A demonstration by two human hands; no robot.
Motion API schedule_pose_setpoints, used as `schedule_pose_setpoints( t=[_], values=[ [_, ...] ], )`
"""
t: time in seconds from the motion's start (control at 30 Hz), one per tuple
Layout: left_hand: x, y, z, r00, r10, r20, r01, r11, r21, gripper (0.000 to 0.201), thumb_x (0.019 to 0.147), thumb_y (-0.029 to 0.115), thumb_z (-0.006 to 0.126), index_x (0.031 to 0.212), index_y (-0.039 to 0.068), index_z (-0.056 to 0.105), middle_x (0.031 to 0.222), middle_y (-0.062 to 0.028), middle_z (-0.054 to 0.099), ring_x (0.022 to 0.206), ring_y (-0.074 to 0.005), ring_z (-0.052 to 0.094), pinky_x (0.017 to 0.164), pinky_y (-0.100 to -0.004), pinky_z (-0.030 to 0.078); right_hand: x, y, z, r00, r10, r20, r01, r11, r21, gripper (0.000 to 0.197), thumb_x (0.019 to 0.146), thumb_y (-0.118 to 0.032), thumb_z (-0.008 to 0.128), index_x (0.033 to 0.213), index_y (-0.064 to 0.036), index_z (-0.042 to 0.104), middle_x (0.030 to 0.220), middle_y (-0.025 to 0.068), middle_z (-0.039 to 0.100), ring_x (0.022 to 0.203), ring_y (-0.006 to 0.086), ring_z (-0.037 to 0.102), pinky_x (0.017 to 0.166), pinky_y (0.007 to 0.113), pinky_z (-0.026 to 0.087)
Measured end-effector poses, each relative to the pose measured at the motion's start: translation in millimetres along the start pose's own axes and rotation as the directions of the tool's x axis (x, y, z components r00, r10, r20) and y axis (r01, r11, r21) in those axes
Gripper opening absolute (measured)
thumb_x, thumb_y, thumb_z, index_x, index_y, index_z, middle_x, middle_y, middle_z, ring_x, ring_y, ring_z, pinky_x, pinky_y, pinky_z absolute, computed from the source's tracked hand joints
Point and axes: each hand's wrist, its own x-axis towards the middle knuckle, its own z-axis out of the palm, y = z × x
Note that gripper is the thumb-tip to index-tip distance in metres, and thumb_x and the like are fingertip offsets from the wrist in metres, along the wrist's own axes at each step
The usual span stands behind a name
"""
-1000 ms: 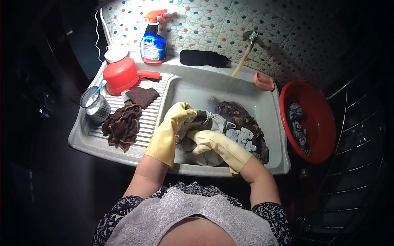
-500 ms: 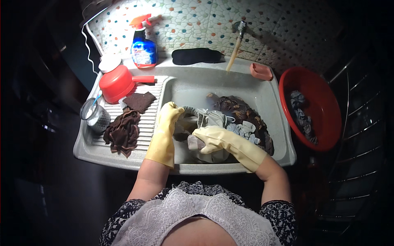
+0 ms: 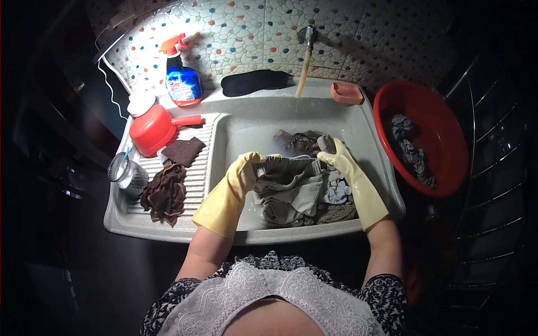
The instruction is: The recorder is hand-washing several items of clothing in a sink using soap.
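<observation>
Both my hands wear pale yellow rubber gloves over the sink basin (image 3: 235, 120). Grey pants (image 3: 288, 193) with a gathered waistband are stretched between them, the lower part hanging into the basin. My left hand (image 3: 246, 169) is closed on the waistband's left end. At its other end my right hand (image 3: 339, 159) is closed, with a small grey, bar-like piece (image 3: 325, 142) between thumb and fingers; its kind is unclear. Behind the pants lies a dark patterned cloth (image 3: 302, 143) in cloudy water. A light blue-grey cloth (image 3: 336, 189) is bunched beside my right wrist.
The ribbed drainboard (image 3: 196, 185) holds a red dipper (image 3: 152, 131), a brown scrub pad (image 3: 184, 152), a crumpled brown cloth (image 3: 164, 194) and a glass jar (image 3: 133, 176). A spray bottle (image 3: 183, 84), black insole-shaped pad (image 3: 255, 82), tap (image 3: 305, 61), soap dish (image 3: 347, 93) and red basin (image 3: 454, 151) surround the sink.
My right hand has moved right and away from me, carrying the small piece. The pants are now spread between both hands instead of bunched. The view has shifted slightly.
</observation>
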Motion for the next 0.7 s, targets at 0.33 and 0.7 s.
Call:
schedule_pose_setpoints(
  t=[0.33, 0.7],
  values=[
    [7, 13, 32, 0.946, -0.090, -0.312, -0.066, 0.888, -0.455, 0.018, 0.087, 0.016, 0.055, 0.089, 0.001, 0.066, 0.082, -0.0119, 0.068, 0.067, -0.0248, 0.063, 0.066, -0.0411, 0.054, -31, -125, 111, 0.964, 0.230, 0.135, -0.226, 0.973, -0.044, 0.078, 0.094, -0.053, 0.049, 0.150, -0.0043, 0.025, 0.128, 0.0237, 0.054, 0.105, 0.0335, 0.061, 0.089, 0.042, 0.050],
    [24, 5, 28, 0.976, -0.134, -0.171, -0.088, 0.473, -0.877, 0.013, 0.082, 0.004, 0.055, 0.069, 0.006, 0.058, 0.082, -0.0109, 0.066, 0.080, -0.0215, 0.062, 0.081, -0.0309, 0.052, -17, -72, 179, 0.994, -0.048, -0.093, 0.026, 0.975, -0.220, 0.063, 0.100, -0.053, 0.028, 0.147, -0.0123, 0.035, 0.124, 0.0241, 0.059, 0.113, 0.0372, 0.060, 0.095, 0.042, 0.049]
  ],
)
